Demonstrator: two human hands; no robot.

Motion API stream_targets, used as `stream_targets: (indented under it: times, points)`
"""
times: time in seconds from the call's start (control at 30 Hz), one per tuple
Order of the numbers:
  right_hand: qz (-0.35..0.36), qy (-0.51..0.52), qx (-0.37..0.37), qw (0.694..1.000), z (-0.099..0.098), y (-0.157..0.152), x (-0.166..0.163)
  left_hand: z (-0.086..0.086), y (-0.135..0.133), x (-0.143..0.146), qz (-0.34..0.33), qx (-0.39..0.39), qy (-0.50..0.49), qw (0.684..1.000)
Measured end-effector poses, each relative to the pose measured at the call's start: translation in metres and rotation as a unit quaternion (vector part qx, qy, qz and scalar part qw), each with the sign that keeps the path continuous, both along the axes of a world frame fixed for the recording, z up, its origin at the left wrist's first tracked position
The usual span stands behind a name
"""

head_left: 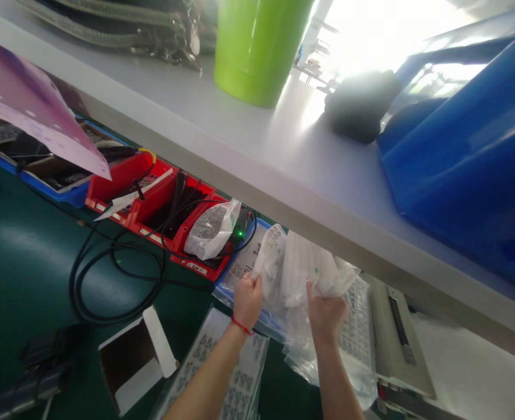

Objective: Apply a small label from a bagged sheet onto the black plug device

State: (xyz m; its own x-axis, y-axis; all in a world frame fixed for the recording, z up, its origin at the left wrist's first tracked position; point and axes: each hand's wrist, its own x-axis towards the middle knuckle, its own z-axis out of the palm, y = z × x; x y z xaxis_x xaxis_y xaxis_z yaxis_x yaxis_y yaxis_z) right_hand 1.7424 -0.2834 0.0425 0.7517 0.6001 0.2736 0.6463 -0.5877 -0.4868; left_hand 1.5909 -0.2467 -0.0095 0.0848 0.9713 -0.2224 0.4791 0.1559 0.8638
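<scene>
My left hand [247, 300], with a red string at the wrist, pinches the edge of a clear plastic bag [271, 251] with small specks in it. Close by on the right, my right hand [326, 315] is closed on a white pleated plastic bundle [298, 265], its thumb on top and most fingers hidden underneath. Both lie over a blue tray [269, 326] with clear bags in it. Sheets of small printed or packed pieces [360, 326] show beside my right hand, and more bagged sheets [213, 350] lie under my left forearm.
A white shelf [174, 122] crosses above my hands, carrying a green cup [259, 52] and a blue container [467, 157]. Red bins [152, 216] line the left, one with a bag of small parts [211, 230]. A coiled black cable [76, 286] and an open box [130, 356] lie nearer.
</scene>
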Motion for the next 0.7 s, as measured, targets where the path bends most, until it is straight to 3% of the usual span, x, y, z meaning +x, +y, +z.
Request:
stream_targets:
  times: [0.13,0.23,0.37,0.57,0.7]
  points:
    - [0.009,0.015,0.002,1.000,-0.007,-0.006,-0.004,0.009,-0.029,0.033,-0.101,0.098,-0.104,0.985]
    - [0.009,0.007,0.002,1.000,-0.012,-0.009,-0.004,0.015,-0.041,0.048,-0.136,0.091,-0.078,0.983]
    - [0.013,-0.010,-0.011,1.000,-0.016,-0.012,-0.004,0.021,-0.043,0.046,-0.169,0.088,-0.031,0.981]
    - [-0.011,0.021,-0.032,0.999,-0.016,-0.012,-0.010,0.018,-0.041,0.039,-0.167,0.072,-0.052,0.982]
    - [0.014,0.015,-0.051,0.998,-0.017,-0.009,-0.028,0.012,-0.036,0.024,-0.095,0.036,-0.222,0.970]
